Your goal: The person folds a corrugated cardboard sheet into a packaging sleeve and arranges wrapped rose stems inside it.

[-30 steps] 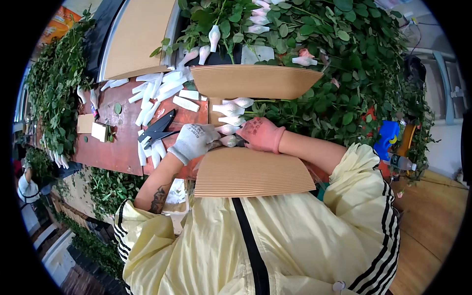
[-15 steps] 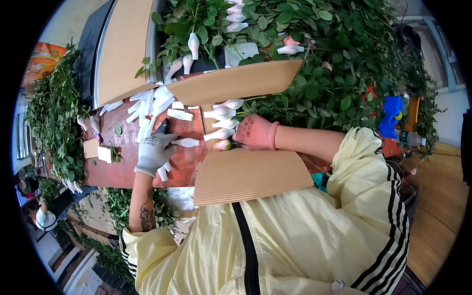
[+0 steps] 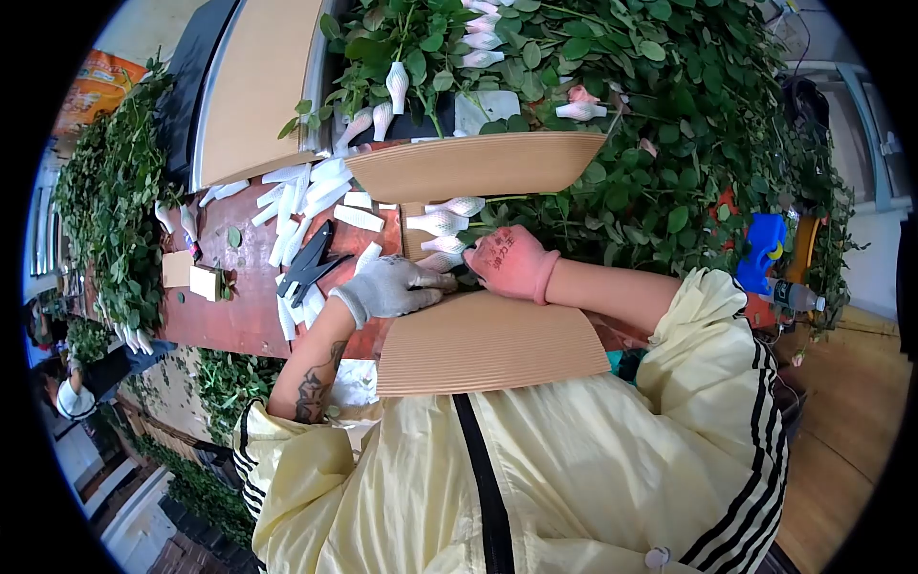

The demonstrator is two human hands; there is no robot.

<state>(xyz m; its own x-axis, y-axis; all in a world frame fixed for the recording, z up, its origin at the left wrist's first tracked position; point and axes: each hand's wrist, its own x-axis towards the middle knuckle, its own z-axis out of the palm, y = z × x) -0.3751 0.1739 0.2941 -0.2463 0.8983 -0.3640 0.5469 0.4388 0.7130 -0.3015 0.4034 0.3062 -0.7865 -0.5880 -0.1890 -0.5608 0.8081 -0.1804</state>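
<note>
between flaps of corrugated cardboard [image 3: 492, 346], a row of net-sleeved buds [image 3: 438, 224]
at its near end, left hand [image 3: 394, 287] with fingers bent, right hand [image 3: 516, 265] curled, whether either grasps i cannot tell; the step looks like lining up buds, next calling for gentle, even placing.

The left hand in a grey-white fabric glove [image 3: 390, 286] has moved back from mid-left to the frame's centre.
</note>
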